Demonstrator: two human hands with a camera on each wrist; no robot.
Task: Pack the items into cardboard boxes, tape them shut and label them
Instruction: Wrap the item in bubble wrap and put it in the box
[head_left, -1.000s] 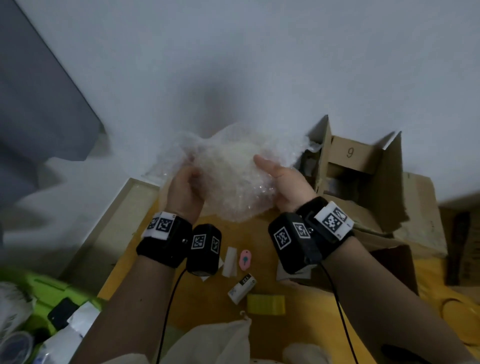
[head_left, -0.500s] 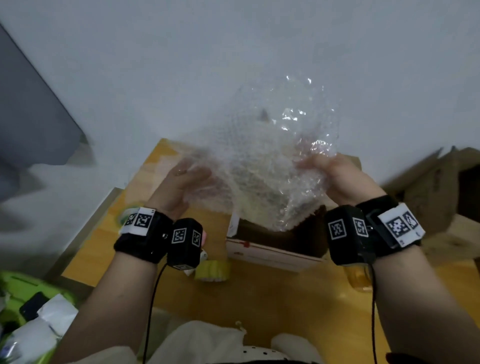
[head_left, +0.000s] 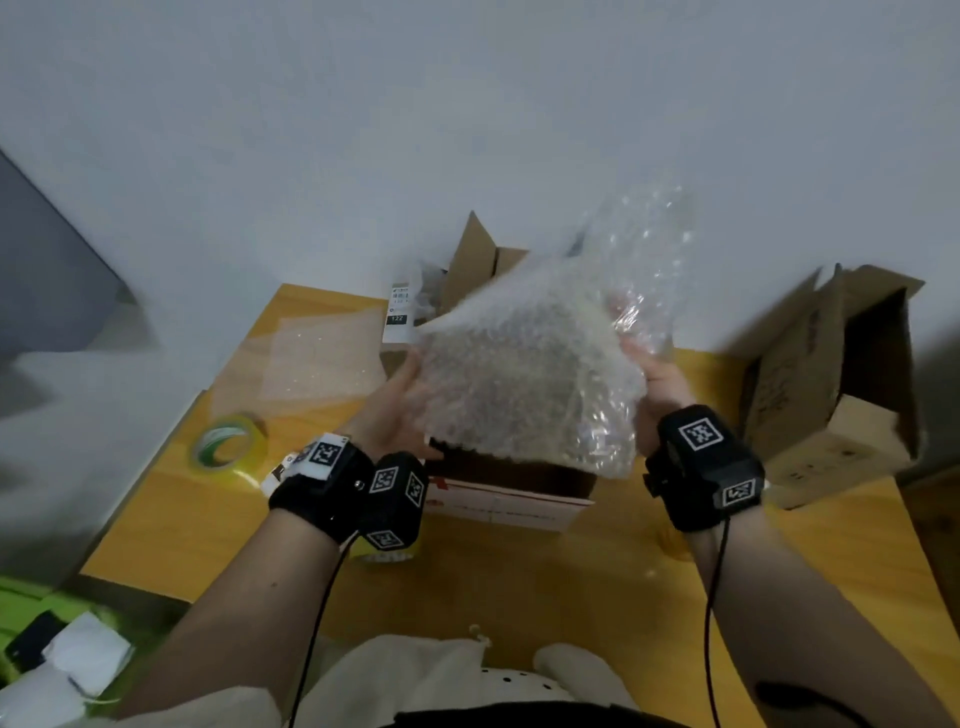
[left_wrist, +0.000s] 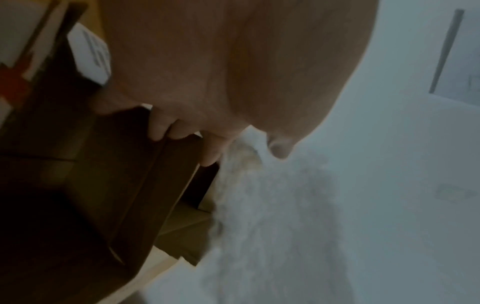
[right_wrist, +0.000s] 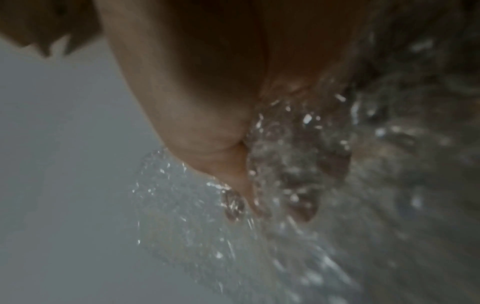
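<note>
- Bubble wrap is up in the air, held between both hands, right over the open box on the yellow surface.
- Left hand holds the left edge of the wrap. In the left wrist view its fingers are curled, with the thumb on the wrap.
- Right hand holds the right edge. In the right wrist view its fingers pinch the shiny plastic.
- I think this is the packing step: the wrap looks ready to go down into the box as soft padding.
- Next, both hands would need to lower the wrap straight down and tuck it inside the walls, so it does not catch on the flaps.
- I cannot see what is inside the box, because the wrap hides it.
- Green tape roll lies on the left of the surface, near the left wrist, ready for closing the box later.
- Another open box stands to the right, apart from this one.
</note>
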